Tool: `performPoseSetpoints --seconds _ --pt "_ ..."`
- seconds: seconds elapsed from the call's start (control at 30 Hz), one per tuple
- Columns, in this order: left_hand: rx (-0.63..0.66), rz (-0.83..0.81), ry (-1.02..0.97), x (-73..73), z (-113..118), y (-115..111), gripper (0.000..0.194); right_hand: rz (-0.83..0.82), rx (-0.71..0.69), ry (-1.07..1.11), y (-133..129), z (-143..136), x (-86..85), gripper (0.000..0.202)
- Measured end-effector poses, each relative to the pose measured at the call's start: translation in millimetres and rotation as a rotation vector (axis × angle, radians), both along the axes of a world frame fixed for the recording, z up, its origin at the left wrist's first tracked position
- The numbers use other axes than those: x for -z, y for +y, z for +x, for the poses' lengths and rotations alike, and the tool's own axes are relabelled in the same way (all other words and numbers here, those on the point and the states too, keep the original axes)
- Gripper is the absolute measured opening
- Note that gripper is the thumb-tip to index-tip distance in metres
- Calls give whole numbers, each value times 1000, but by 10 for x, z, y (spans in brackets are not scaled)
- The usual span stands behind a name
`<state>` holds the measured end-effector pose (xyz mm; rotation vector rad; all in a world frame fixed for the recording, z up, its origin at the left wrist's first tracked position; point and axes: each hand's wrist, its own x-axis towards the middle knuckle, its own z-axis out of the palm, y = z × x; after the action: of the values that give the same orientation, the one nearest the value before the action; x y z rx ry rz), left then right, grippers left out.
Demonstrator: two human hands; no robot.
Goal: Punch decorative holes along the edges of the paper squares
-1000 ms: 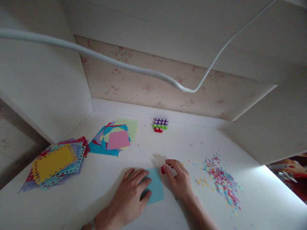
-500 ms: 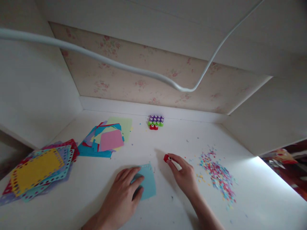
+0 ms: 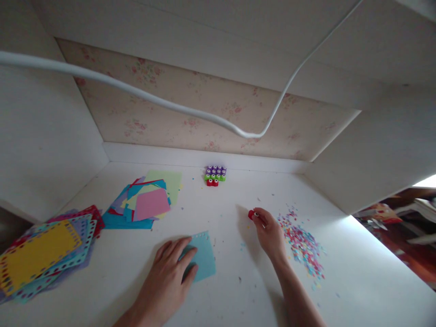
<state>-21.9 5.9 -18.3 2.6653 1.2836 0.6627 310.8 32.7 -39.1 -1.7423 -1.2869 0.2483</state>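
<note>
My left hand (image 3: 173,269) lies on a light blue sheet of paper (image 3: 205,261), fingers spread over its left part. A row of small punched holes runs along the sheet's top edge. To the right, my right hand (image 3: 270,231) pinches a small red paper punch (image 3: 251,214) between thumb and fingers. The punch is raised over the table, apart from the sheet and near the left edge of a scatter of coloured paper bits (image 3: 303,243). More small punches (image 3: 215,171) in purple, green and red stand grouped near the wall.
At far left lies a stack of hole-bordered sheets (image 3: 41,254), with a yellow one on top. Behind it is a loose pile of plain coloured papers (image 3: 151,204). A white cable (image 3: 177,107) hangs across the upper view. Side panels enclose the white table (image 3: 136,290).
My right hand has carried the red punch right and away from the blue sheet, close to the paper bits. The left hand stays on the sheet. The view has shifted slightly.
</note>
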Motion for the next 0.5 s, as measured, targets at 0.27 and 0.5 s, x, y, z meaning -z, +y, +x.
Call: performPoseSetpoints --seconds 0.27,0.5 --pt "6 -7 -18 2 -16 -3 26 -80 56 -180 24 208 -30 36" --pt "-33 0 -14 92 -28 -1 33 174 4 -324 3 -127 -120 28"
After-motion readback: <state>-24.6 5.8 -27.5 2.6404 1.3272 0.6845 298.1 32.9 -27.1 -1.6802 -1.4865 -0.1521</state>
